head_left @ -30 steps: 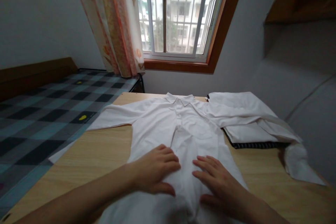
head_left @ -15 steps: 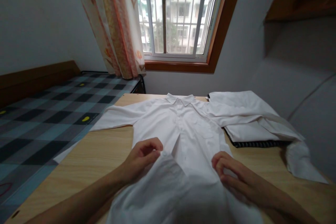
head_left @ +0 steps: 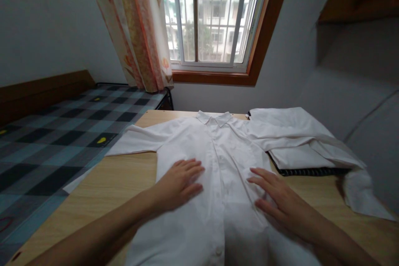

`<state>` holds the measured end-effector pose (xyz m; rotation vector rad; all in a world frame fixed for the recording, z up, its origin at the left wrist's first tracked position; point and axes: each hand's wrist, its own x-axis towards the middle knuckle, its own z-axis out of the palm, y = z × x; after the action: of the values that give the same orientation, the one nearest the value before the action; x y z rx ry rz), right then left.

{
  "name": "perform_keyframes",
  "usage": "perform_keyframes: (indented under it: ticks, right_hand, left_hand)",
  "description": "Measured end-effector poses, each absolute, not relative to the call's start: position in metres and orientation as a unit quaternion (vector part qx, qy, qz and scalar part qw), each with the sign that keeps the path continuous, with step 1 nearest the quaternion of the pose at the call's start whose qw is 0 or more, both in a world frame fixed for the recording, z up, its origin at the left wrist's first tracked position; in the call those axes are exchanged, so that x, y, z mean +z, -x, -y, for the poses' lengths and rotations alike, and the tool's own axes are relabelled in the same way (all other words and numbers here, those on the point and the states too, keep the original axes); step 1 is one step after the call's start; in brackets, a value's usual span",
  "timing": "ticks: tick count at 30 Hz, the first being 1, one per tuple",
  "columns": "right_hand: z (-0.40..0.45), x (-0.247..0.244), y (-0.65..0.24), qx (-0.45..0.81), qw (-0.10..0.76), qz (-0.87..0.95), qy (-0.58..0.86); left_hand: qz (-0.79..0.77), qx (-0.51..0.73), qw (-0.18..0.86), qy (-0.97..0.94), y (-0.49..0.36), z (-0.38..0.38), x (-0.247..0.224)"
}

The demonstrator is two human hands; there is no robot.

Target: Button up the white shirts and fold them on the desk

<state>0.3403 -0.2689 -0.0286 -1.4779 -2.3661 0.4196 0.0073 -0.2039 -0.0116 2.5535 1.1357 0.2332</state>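
Note:
A white button-up shirt (head_left: 193, 212) lies front up on the wooden table (head_left: 124, 183), its collar toward the window and its left-side sleeve stretched out on the wood. Over the left half of the shirt front is my left hand (head_left: 181, 183), fingers extended and holding nothing. My right hand (head_left: 274, 195) is spread at the shirt's right side, also with nothing in it. Both hands are on or just above the cloth; exact contact is hard to tell. The button placket runs down between them.
Folded white clothes (head_left: 299, 133) with a black striped item (head_left: 311, 171) under them lie at the table's back right, the shirt's other sleeve reaching over them. A bed with a checked cover (head_left: 59, 145) stands at left. Behind are a curtain (head_left: 140, 29) and window (head_left: 215, 20).
The lower front of the shirt, raised and folded between my hands before, now lies lower and flatter, its opening drawn together. Both hands have let go of the cloth and opened.

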Motion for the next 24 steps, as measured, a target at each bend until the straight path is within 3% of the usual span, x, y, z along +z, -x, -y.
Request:
perform_keyframes:
  ticks: [3, 8, 20, 24]
  right_hand:
    - [0.248, -0.048, -0.338, 0.089, 0.113, 0.812, 0.565]
    - [0.216, -0.069, -0.324, 0.056, 0.045, 0.812, 0.579]
    - [0.163, -0.059, -0.321, 0.068, 0.059, 0.815, 0.572]
    - [0.211, -0.035, -0.310, 0.048, 0.172, 0.824, 0.538]
  left_hand:
    - [-0.474, 0.005, 0.085, -0.876, 0.004, 0.172, -0.029]
    - [-0.470, -0.025, 0.052, -0.881, 0.020, 0.139, -0.041]
    - [-0.478, -0.011, 0.037, -0.877, 0.026, 0.099, -0.041]
    - [-0.445, 0.080, 0.016, -0.892, 0.021, 0.134, -0.017]
